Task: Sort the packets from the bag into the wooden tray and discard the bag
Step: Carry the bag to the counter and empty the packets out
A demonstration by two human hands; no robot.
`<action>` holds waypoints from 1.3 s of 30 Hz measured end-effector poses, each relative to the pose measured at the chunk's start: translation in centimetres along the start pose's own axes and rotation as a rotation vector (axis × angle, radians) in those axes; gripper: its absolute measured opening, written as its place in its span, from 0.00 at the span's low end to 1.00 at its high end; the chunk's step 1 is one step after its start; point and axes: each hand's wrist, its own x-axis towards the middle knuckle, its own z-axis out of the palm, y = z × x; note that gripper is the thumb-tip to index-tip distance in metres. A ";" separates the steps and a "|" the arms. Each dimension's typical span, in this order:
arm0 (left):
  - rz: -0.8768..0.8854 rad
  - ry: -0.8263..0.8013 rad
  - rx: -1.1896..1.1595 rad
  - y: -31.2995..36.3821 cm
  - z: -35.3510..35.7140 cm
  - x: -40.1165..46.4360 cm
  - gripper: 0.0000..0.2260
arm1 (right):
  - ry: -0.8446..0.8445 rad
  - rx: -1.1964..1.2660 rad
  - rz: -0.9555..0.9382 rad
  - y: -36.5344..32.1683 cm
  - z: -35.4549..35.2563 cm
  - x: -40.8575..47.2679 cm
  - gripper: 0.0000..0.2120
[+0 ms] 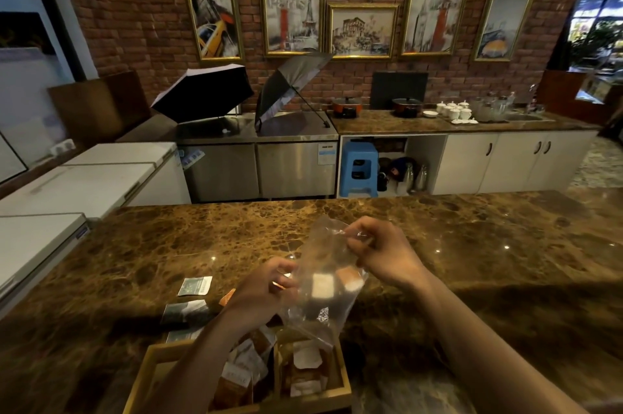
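Head view. The clear bag is held above the worktop, over the far edge of the wooden tray, with a few packets inside.

Risk — the bag hangs open-ended; if it tilts, its contents could drop outside the tray or into the wrong compartment. Thin film may slip from a light pinch.

Left hand: fingers curled together, pinching the bag's left edge. Right hand: fingers pressed together on the upper rim. Loose packets lie on the worktop — left of the hands.
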 end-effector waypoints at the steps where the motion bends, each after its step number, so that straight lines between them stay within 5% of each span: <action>1: 0.007 0.021 0.000 0.0 0.1 0.2 0.15 | 0.005 0.018 0.002 0.3 -0.2 -0.1 0.04; 6: 0.006 0.084 -0.004 0.2 1.2 1.3 0.11 | 0.067 0.175 0.090 2.2 -1.5 -1.2 0.13; 13: -0.001 0.101 -0.161 2.0 4.2 2.4 0.08 | 0.197 0.376 0.280 5.9 -3.9 -2.6 0.10; 21: -0.069 -0.034 -0.487 4.6 8.4 3.2 0.27 | 0.386 0.486 0.377 11.3 -7.0 -4.2 0.10; 31: 0.071 0.032 -0.237 7.8 16.3 4.1 0.22 | 0.515 0.496 0.516 17.8 -10.3 -6.9 0.20; 39: 0.254 -0.046 0.162 7.5 21.8 4.5 0.22 | 0.505 0.545 0.578 20.7 -11.3 -9.2 0.15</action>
